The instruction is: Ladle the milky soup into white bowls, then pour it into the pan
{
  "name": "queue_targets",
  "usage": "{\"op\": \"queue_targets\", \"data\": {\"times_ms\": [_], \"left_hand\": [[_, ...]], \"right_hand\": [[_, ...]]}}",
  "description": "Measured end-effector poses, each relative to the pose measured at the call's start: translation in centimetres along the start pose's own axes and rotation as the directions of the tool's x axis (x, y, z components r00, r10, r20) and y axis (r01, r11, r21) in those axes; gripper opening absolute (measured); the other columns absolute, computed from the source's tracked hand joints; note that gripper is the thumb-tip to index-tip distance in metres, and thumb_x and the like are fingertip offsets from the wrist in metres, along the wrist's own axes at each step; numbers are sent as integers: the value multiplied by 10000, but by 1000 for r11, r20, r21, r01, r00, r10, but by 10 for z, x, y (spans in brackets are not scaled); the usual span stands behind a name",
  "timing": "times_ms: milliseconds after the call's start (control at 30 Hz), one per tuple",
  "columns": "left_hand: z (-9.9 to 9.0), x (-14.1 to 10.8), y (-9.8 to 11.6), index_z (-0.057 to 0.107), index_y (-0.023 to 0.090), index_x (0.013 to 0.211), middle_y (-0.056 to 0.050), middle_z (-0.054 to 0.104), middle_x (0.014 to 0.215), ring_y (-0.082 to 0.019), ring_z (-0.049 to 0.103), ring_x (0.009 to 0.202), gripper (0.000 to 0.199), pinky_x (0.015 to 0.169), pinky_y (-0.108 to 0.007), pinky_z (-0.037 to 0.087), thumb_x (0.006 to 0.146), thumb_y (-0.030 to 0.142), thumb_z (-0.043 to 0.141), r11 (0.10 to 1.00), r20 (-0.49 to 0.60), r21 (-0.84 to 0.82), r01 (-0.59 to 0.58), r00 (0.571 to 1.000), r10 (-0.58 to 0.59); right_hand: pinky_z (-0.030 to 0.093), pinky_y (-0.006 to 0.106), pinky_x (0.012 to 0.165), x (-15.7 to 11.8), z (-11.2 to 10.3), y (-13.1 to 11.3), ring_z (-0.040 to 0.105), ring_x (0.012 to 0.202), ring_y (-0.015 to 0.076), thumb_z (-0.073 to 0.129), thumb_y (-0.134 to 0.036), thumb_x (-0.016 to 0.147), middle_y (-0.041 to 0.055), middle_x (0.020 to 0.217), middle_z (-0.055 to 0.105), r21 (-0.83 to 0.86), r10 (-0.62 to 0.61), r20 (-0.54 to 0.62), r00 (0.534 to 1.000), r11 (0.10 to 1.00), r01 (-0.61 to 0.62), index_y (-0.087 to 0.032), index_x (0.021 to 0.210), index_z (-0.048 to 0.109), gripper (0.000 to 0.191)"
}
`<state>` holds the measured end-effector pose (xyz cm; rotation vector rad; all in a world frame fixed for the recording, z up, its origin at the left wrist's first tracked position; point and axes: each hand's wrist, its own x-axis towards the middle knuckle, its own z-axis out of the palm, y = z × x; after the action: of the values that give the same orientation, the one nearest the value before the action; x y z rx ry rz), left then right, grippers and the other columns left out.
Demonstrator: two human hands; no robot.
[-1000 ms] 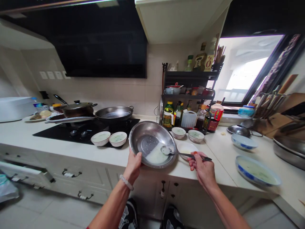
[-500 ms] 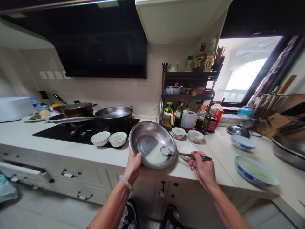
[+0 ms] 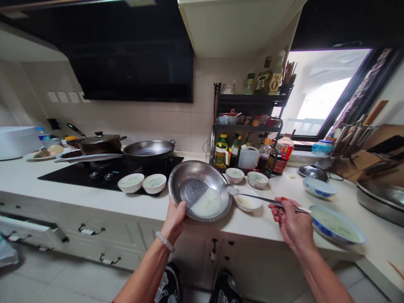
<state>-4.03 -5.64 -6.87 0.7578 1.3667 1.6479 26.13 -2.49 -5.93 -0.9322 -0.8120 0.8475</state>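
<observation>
My left hand (image 3: 175, 216) grips the near left rim of a tilted steel basin (image 3: 191, 189). Pale, milky soup (image 3: 206, 203) with green flecks pools at its lower right. Closed around the long dark handle of a metal spoon (image 3: 232, 190) is my right hand (image 3: 292, 219). The spoon's bowl hangs at the basin's right rim, beside a white bowl (image 3: 249, 204) with a little pale liquid in it. Behind that bowl stand two small filled bowls (image 3: 235, 175) (image 3: 258, 179). Left of the basin, two more soup bowls (image 3: 131, 182) (image 3: 154, 183) sit at the stove's edge.
A wok (image 3: 150, 150) and a lidded pot (image 3: 100, 144) rest on the black stove (image 3: 78, 174). Bottles fill the black rack (image 3: 249, 103) at the wall. To the right are a blue-patterned soup dish (image 3: 337, 225), a blue-patterned bowl (image 3: 319, 187) and a large steel pan (image 3: 378, 202).
My right hand has moved right with the spoon. The spoon's bowl has left the soup for the basin's right rim. My left hand still holds the basin tilted.
</observation>
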Motion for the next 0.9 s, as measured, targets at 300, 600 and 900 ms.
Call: {"op": "queue_targets", "data": {"times_ms": [300,600,900], "left_hand": [[1,1,1,388,256,1390,-68,648,1027,-144,625,697,754,573,-234,505,661,111,517,999,1,-28,37,999,-37],[0,2,-1,430,249,1350,-65,655,1004,-140,630,674,710,583,-245,515,660,120,540,999,-5,-46,26,1000,-26],[2,0,3,414,238,1375,-101,637,1131,-167,648,820,746,606,-227,523,652,84,508,998,-3,-67,20,1000,-20]], "right_hand": [[451,245,345,0,-35,7,562,414,144,765,-554,698,70,604,671,-237,-158,17,987,959,157,-140,835,646,451],[516,299,420,-18,-55,21,602,503,163,664,-481,851,39,703,668,-351,-345,446,825,781,517,-224,948,750,288],[485,267,388,-17,-31,16,592,462,155,720,-481,806,53,640,680,-191,-298,21,954,936,296,-167,899,660,332]]}}
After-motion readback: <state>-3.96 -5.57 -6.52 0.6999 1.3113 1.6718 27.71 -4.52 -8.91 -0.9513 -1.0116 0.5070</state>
